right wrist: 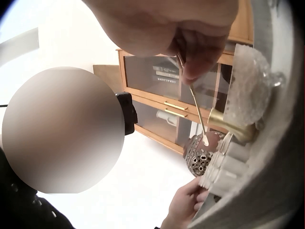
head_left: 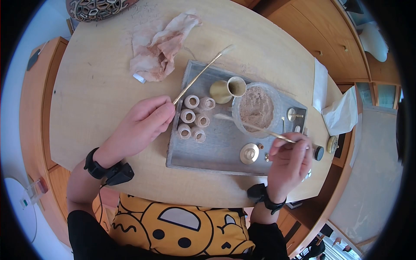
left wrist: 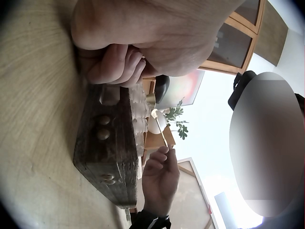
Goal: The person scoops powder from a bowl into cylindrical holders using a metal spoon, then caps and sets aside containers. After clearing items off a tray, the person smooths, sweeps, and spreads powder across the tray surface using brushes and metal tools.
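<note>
At the left end of a grey wooden tray point(head_left: 225, 158), my left hand point(head_left: 149, 121) grips a gold-handled brush point(head_left: 197, 78) with a pale tip pointing up and away. My right hand point(head_left: 291, 160), above the tray's front right, pinches a slender gold tool point(head_left: 271, 133) with a small flat, leaf-shaped end. This tool crosses over a glass bowl point(head_left: 278, 108) of brownish-grey powder, its tip towards several small open jars point(head_left: 187, 116). The jars stand in two columns beside my left hand. Behind them is a brass vase point(head_left: 220, 92). In the right wrist view, the tool's tip point(right wrist: 206, 141) hangs above the jars.
A brass lid point(head_left: 249, 154) and small brass pieces lie in the tray's right half. A stained crumpled cloth point(head_left: 160, 47) is at the back, near a patterned pot point(head_left: 97, 9). White paper point(head_left: 340, 115) and a dark-capped jar point(head_left: 318, 152) sit to the right.
</note>
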Motion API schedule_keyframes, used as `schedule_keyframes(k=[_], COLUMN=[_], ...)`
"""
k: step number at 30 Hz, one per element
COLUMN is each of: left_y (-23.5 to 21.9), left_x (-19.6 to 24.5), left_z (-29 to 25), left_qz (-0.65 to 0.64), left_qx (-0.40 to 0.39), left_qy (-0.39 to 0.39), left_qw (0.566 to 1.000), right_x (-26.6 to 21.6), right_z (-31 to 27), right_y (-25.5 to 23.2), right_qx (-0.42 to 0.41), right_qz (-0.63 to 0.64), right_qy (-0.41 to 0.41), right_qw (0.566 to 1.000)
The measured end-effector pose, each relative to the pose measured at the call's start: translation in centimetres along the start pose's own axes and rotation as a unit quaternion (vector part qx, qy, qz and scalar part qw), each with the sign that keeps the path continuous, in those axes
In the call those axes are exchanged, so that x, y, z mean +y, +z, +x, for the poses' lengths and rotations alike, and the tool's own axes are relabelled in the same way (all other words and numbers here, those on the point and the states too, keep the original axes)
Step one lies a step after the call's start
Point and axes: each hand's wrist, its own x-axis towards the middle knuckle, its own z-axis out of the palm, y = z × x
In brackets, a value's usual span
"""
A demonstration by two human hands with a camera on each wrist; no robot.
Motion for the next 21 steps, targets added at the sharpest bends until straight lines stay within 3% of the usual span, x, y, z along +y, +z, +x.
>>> schedule_keyframes(k=[2,3,5,10,14,21], left_y=[0.0,0.0,0.1,0.1,0.1,0.2], left_x=[0.0,0.0,0.0,0.1,0.1,0.2], left_z=[0.0,0.0,0.0,0.0,0.0,-0.2], left_qz=[-0.002,0.0,0.002,0.004,0.008,0.007], left_qx=[0.001,0.002,0.002,0.004,0.003,0.006], left_qy=[0.0,0.002,0.004,-0.007,-0.006,-0.005], left_qw=[1.0,1.0,1.0,1.0,1.0,1.0], right_x=[0.1,0.1,0.2,0.3,0.1,0.2], right_z=[0.7,1.0,1.8,1.8,2.0,1.9], right_y=[-1.2,-1.6,-2.1,-1.1,-1.4,-1.8], right_qx=[0.086,0.086,0.162,0.121,0.153,0.153], right_qz=[-0.025,-0.026,-0.136,-0.165,-0.161,-0.056], right_qy=[-0.052,-0.053,-0.06,-0.006,0.006,0.022], right_qw=[0.995,0.995,0.976,0.979,0.975,0.986])
